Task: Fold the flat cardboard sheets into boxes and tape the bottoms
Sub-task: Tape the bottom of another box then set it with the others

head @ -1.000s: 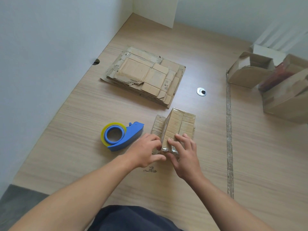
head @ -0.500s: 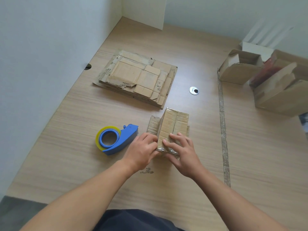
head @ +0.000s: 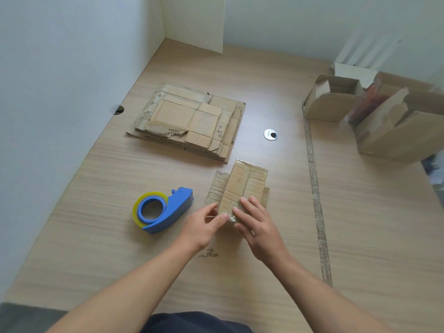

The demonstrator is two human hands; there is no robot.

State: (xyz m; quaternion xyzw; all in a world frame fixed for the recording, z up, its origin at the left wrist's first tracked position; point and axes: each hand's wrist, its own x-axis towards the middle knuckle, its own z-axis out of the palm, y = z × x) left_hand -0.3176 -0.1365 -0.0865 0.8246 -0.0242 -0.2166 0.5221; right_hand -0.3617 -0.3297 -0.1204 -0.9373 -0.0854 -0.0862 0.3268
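Head view. Box (head: 242, 186) at frame centre on table (head: 120, 248), taped seam up. Right hand (head: 258, 227) lies flat-fingered on its near end, hiding that edge. Left hand (head: 203, 228) touches the near-left corner; cannot tell if it grips. Tape dispenser (head: 163, 211) lies left of centre. Folded boxes (head: 331, 102) at upper right are blurred and cut off.

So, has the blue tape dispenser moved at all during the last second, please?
No. The tape dispenser keeps its spot up-left of the dark mark on the table; only the camera shifted.
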